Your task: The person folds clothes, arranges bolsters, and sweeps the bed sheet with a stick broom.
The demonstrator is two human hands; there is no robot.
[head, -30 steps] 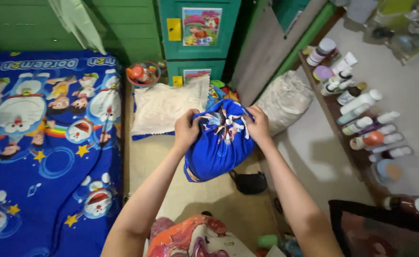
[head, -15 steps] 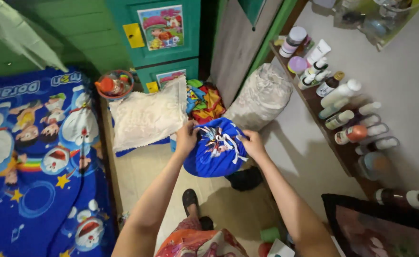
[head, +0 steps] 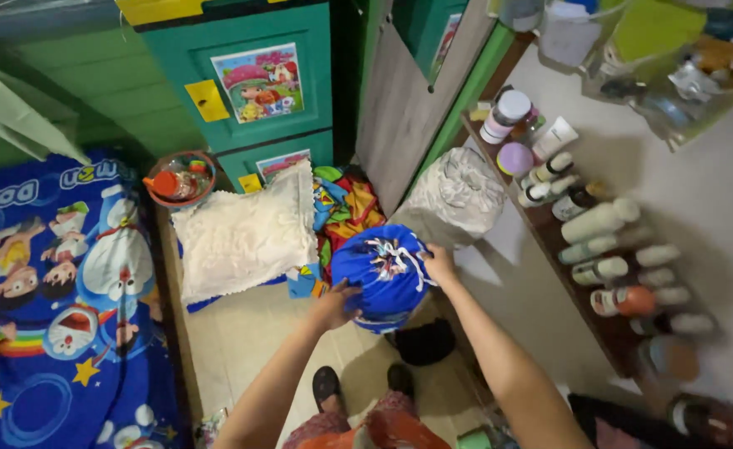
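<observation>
1. Two bare hands hold one round blue drawstring cloth bag [head: 381, 278] at frame centre, above the pale floor [head: 242, 349]. The bag bulges evenly, so it looks stuffed with something soft; contents hidden.
2. Left hand [head: 333, 306]: at 7 o'clock of the bag, fingers curled against its lower side and cupping it from below, apparently bearing the weight.
3. Right hand [head: 440, 264]: at 3 o'clock of the bag, closed on the cloth just beside the gathered mouth, where white cords [head: 404, 259] cross a printed patch. That grip seems to steady the neck.
4. Bag material: smooth woven fabric, puckered into folds at the mouth.
5. At 9 o'clock of the bag, a cream nubbly-textured pillow [head: 246, 237] lies flat on the floor; bright patterned clothes [head: 346, 208] are bunched at 12 o'clock.
6. At 1 o'clock, a whitish lumpy fabric sack [head: 458, 195] leans by the wall.
7. Right side: a brown wooden shelf [head: 608, 328] carries rows of plastic bottles and jars [head: 599, 220], mostly lying or standing close together.
8. Left side: a blue cartoon-print bedsheet [head: 50, 283]. Behind, a teal plastic drawer cabinet [head: 250, 83] with picture panels.
9. Below the bag, a dark sandal [head: 325, 387] on the person's foot, and a black object [head: 425, 341], kind unclear.
</observation>
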